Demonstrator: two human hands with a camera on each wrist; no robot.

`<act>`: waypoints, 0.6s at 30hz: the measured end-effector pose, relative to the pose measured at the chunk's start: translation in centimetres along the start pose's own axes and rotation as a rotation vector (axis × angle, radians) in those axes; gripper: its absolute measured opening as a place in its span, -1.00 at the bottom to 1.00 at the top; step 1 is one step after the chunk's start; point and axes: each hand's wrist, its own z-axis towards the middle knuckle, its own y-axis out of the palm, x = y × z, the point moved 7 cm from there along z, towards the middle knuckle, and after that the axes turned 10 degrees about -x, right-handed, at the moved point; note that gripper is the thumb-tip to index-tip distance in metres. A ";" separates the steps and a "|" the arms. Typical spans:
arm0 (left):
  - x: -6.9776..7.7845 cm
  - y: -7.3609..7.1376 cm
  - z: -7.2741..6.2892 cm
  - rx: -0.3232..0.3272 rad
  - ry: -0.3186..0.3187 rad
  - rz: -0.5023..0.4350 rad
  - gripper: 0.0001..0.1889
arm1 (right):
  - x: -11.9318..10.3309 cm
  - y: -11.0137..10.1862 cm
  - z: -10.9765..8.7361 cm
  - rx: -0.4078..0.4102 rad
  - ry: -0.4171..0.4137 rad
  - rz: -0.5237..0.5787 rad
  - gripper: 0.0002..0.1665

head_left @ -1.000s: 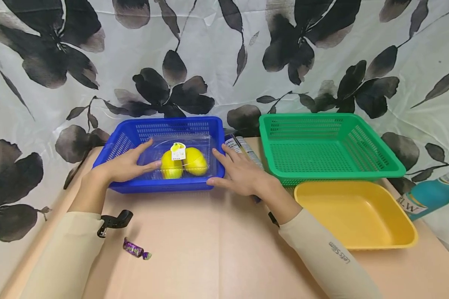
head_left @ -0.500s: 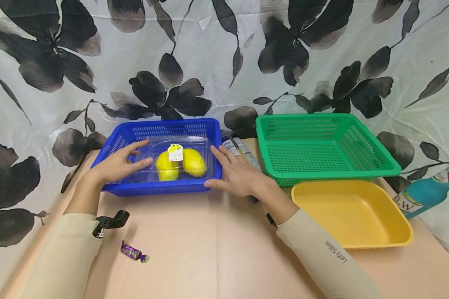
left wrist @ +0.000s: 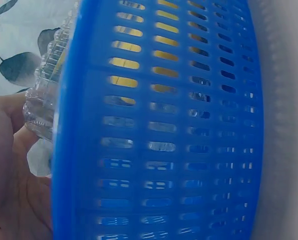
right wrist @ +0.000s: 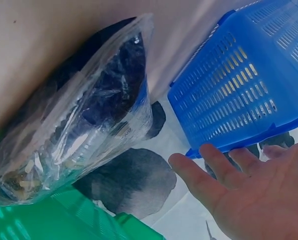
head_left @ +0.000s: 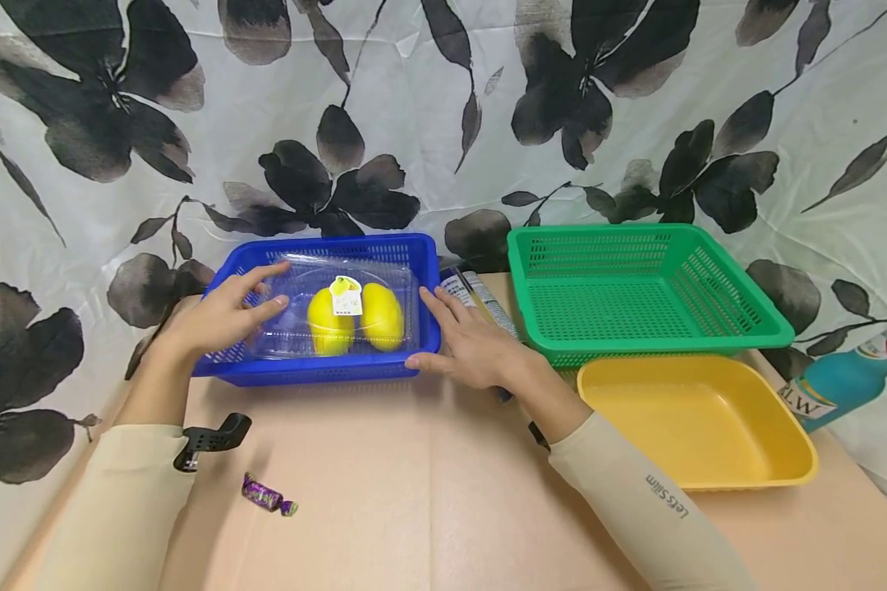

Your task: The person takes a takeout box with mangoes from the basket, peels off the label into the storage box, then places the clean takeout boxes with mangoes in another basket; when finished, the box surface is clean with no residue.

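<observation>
A clear plastic fruit box holds two yellow fruits under a white label. It sits tilted in the blue basket, its left end raised. My left hand grips that end between thumb and fingers; in the left wrist view the ridged corner of the box stands above the basket rim, against the hand. My right hand has straight, spread fingers at the basket's right rim. In the right wrist view its palm faces the basket side and nothing is held.
A green basket stands at the back right, with a yellow tray in front. Between the baskets lies a clear-wrapped packet, partly under my right arm. A purple-wrapped candy lies near the front left, a teal bottle far right.
My left hand has closed in on the box's left end and raised it, so the box now tilts. The right hand stays at the basket's right rim.
</observation>
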 end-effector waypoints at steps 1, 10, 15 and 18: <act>0.1 -0.1 -0.1 0.006 0.001 0.002 -0.32 | 0.0 0.0 0.0 0.005 -0.001 -0.004 0.28; 0.6 -1.3 -1.1 0.058 -0.039 -0.041 -0.31 | -0.6 -0.7 -0.4 0.102 -0.044 -0.022 0.30; 1.4 -1.8 -2.0 0.087 0.028 -0.092 -0.31 | -1.3 -1.5 -0.9 0.154 -0.078 -0.035 0.36; 2.2 -2.2 -2.6 0.109 0.087 -0.124 -0.31 | -1.8 -2.0 -1.4 0.171 -0.087 -0.034 0.39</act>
